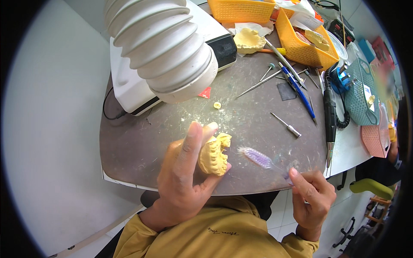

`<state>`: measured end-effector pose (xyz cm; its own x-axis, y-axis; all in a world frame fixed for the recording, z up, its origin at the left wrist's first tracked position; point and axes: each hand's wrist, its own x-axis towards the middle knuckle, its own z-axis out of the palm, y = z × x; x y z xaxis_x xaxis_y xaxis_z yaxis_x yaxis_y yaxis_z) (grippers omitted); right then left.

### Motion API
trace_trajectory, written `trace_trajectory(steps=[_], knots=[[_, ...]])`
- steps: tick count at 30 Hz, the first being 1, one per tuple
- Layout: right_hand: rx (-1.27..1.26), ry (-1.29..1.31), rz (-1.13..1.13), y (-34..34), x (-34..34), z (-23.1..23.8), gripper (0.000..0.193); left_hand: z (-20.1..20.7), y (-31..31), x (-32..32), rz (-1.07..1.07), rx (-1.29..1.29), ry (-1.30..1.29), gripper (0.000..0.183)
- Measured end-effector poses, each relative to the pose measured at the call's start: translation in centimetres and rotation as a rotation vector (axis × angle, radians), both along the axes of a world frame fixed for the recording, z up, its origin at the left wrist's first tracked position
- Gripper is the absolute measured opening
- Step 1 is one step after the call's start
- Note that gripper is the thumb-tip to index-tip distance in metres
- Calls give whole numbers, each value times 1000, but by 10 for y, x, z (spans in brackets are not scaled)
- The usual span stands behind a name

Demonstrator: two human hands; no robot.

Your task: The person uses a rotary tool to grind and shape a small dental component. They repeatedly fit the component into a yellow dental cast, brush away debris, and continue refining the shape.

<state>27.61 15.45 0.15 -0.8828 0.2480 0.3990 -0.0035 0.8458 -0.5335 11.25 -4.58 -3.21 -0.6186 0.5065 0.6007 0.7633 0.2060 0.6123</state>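
Scuffed brown worktop (142, 148), pale wall (47, 129), hands (181, 176) (312, 195) holding dental cast (211, 157) left, toothbrush (258, 158) right

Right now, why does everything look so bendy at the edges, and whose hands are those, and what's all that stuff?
These are a person's two bare hands, not a machine's. The picture comes from a wide fisheye camera worn on their head, looking down, so straight edges bend near the rim. The left hand holds a yellow model of teeth. The right hand holds a purple toothbrush, which isn't touching the model. On the brown-grey tabletop lie a thin metal tool, a blue pen-shaped tool and a small yellow piece. A white ribbed tube hangs over it.
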Motion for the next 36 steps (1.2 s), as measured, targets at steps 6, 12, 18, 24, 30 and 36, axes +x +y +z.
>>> trace_trajectory(steps=[6, 12, 18, 24, 30, 36], knots=[[99, -176, 132, -11, -22, 2, 64, 3, -6, -1, -7, -128, 62, 109], [164, -116, -54, 6, -11, 15, 65, 4, -5, -3, -36, -96, 72, 111], [202, -182, 55, 1, -22, 11, 58, -3, -5, -6, -15, -5, -23, 106], [157, -136, 191, -2, -31, 6, 57, 1, -12, -3, 51, -91, -78, 97], [269, -11, -175, 22, -28, 12, 51, 15, -18, -12, 104, -222, -47, 76], [368, 1, -253, 32, -60, 4, 35, 22, -15, -10, 34, -333, -72, 77]])
